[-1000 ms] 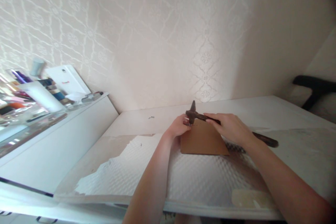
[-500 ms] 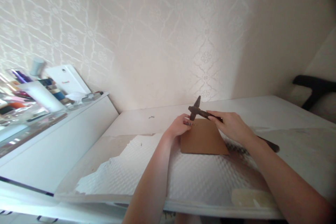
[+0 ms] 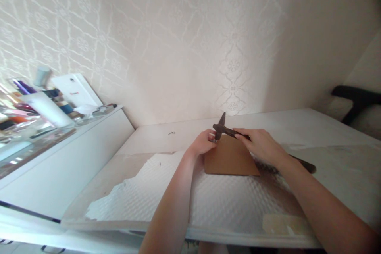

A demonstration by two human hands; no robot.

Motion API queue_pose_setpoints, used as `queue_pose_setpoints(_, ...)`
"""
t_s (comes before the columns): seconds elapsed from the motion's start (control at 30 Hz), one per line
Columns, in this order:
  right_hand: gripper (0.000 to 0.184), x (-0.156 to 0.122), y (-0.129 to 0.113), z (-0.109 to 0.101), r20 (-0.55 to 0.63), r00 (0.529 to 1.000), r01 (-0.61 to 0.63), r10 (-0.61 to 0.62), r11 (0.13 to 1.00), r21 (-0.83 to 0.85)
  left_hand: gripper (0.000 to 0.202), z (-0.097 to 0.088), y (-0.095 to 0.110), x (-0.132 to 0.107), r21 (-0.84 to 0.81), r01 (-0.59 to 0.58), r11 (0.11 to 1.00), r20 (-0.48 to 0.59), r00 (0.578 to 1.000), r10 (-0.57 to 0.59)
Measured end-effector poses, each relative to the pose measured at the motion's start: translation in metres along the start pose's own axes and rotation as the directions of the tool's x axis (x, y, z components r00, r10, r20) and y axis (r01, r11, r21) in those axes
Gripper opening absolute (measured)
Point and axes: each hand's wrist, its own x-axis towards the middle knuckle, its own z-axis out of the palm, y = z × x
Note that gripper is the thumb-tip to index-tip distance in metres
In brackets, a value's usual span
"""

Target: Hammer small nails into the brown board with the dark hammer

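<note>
A brown board (image 3: 230, 160) lies flat on a white textured mat (image 3: 178, 196) on the table. My right hand (image 3: 262, 145) is closed around a dark hammer (image 3: 220, 127), whose head sits just above the board's far left corner; the handle's end shows behind my wrist. My left hand (image 3: 204, 143) pinches something small at that same corner, right under the hammer head; I cannot make out what it is. A short row of small dark dots runs along the board's far edge.
The white table (image 3: 327, 127) meets a patterned wall behind. A lower white shelf (image 3: 98, 135) to the left carries bottles, tubes and a white box (image 3: 76, 89). A dark chair arm (image 3: 355, 97) shows at the right. Small dark specks (image 3: 171, 133) lie near the wall.
The hammer head rose and swung slightly right half a second ago, then came back down to the board's corner. My left hand stayed in place.
</note>
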Motion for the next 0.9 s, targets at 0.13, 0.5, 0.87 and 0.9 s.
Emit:
queue_pose_setpoints(0.13, 0.034, 0.0, 0.0008, -0.0002, -0.019, 1.0, -0.011, 0.011, 1.0, -0.004, 0.038, 0.0001, -0.0016, 0.0009, -0.009, -0.002, 1.0, -0.016, 1.0, 0.002)
queue_pose_setpoints(0.5, 0.034, -0.001, -0.0016, -0.0022, -0.038, 0.999, -0.008, 0.006, 0.999, -0.047, 0.038, 0.0003, -0.0036, 0.0016, -0.022, 0.011, 1.0, -0.021, 1.0, -0.012)
queue_pose_setpoints(0.87, 0.036, -0.0032, -0.0074, -0.0058, -0.056, 0.998, 0.03, -0.033, 0.999, -0.04, 0.036, 0.0003, -0.0006, -0.0004, -0.031, 0.008, 0.999, -0.026, 1.0, -0.009)
queue_pose_setpoints(0.9, 0.036, -0.0031, -0.0074, -0.0056, -0.048, 0.998, 0.033, -0.034, 0.999, -0.037, 0.036, 0.0003, -0.0007, -0.0003, -0.034, 0.005, 0.999, -0.021, 1.0, -0.006)
